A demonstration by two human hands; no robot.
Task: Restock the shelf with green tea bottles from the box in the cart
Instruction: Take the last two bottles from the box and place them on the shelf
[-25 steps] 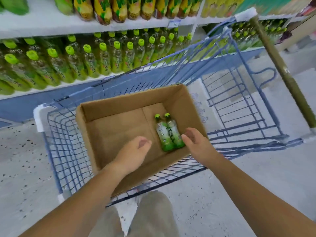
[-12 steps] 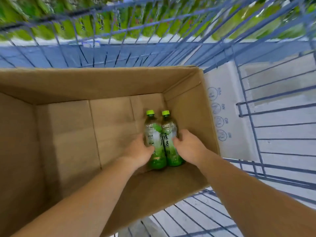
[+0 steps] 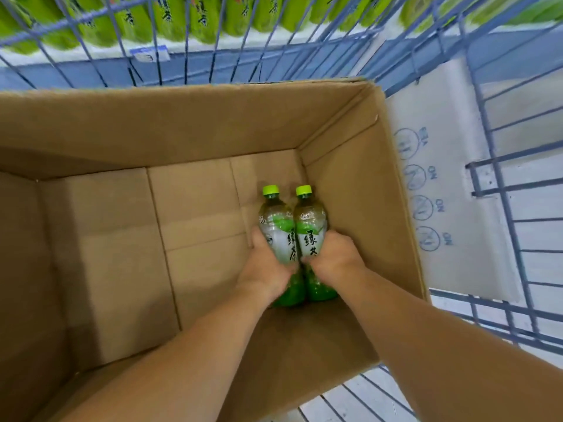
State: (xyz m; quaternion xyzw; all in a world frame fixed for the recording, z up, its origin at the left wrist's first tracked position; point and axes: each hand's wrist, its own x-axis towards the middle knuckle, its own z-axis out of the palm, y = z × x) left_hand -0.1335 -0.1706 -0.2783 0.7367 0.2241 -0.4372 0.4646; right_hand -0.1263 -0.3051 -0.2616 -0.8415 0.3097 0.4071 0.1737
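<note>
Held the left bottle [image 3: 275, 222] in the curled fingers of the left hand [image 3: 268, 269] and the right bottle [image 3: 310, 222] in those of the right hand [image 3: 335, 257], both lying touching, side by side, on the floor of the box [image 3: 182, 126] by its right wall in the cart [image 3: 518, 156], caps pointing away toward the shelf [image 3: 76, 56].

The left grip [image 3: 268, 269] hides the middle of the left bottle [image 3: 275, 222], the right grip [image 3: 335, 257] that of the right bottle [image 3: 310, 222]. The box [image 3: 182, 126] runs off the frame at its left and near sides. Shelf bottles [image 3: 210, 19] behind the cart [image 3: 474, 181] wires are blurred, tops cut off; the tag [image 3: 149, 54] is unreadable.
</note>
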